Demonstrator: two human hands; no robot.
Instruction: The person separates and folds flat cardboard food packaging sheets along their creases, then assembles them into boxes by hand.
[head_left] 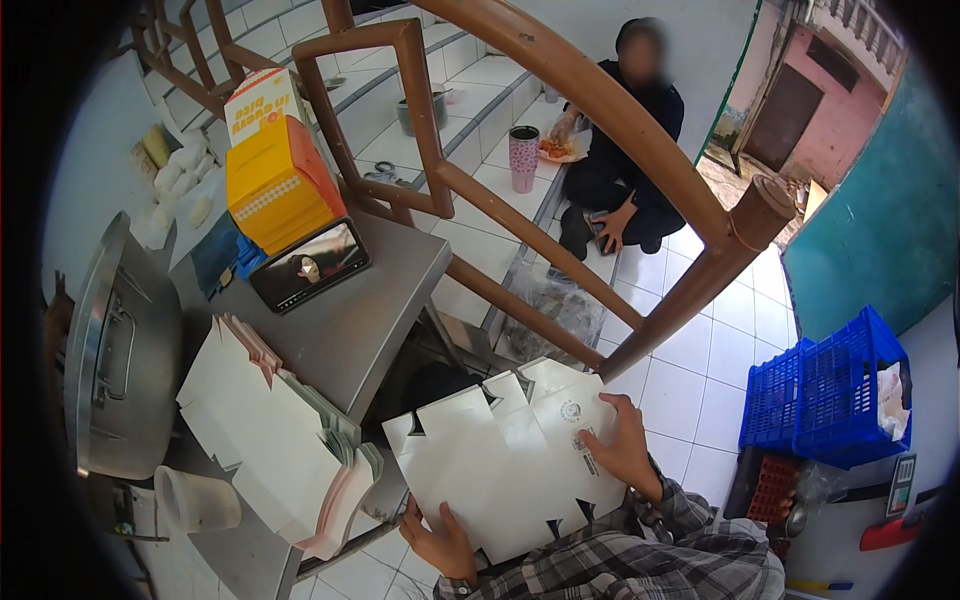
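Between my two hands is a flat, unfolded white cardboard box blank [480, 450] with cut slots and a small printed logo at its right end. My left hand [440, 540] grips its lower left edge, thumb on top. My right hand [622, 448] holds the right end near the print, thumb on the face and fingers behind. To the left, a stack of similar box blanks [265, 435] lies on the metal table [390, 290].
A phone [312, 265] playing video leans against yellow boxes [280, 185]. A large metal pot [125, 350] and a plastic tub [197, 498] stand left. Brown railing [540, 235] crosses ahead; a person [630, 150] sits beyond with food and a pink tumbler [523, 160]. Blue crates [825, 395] stand right.
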